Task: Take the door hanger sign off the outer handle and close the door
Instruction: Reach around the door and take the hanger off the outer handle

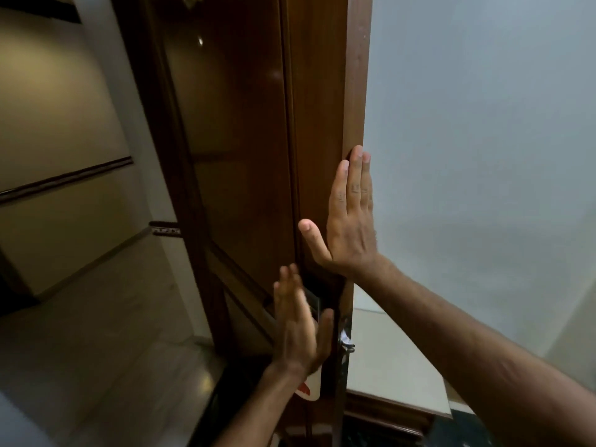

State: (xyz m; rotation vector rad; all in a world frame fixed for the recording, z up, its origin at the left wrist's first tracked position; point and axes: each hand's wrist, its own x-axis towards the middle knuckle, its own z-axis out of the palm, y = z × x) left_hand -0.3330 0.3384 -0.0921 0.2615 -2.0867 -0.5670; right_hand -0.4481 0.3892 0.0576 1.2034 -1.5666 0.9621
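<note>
Hands were what we saw first, both flat and spread against the dark wooden door [316, 91], which stood ajar with its narrow edge turned toward us. Our right hand [350, 227] lay open on that edge, fingers straight and pointing up, thumb splayed to the left, gripping nothing. Our left hand [300, 327] was lower and blurred, palm open toward the door's outer face, fingers extended; we could not tell whether it touched the wood or the sign. Door hanger sign [310, 387] showed only as a pale scrap with a red mark below the left wrist, close against the door's outer side; most of it was covered by the hand and forearm. Outer handle was hidden from us. A metal latch fitting [345, 338] glinted on the door edge, too small to read clearly. Corridor floor [113, 333] lay to the left, a pale wall [483, 124] to the right.
</note>
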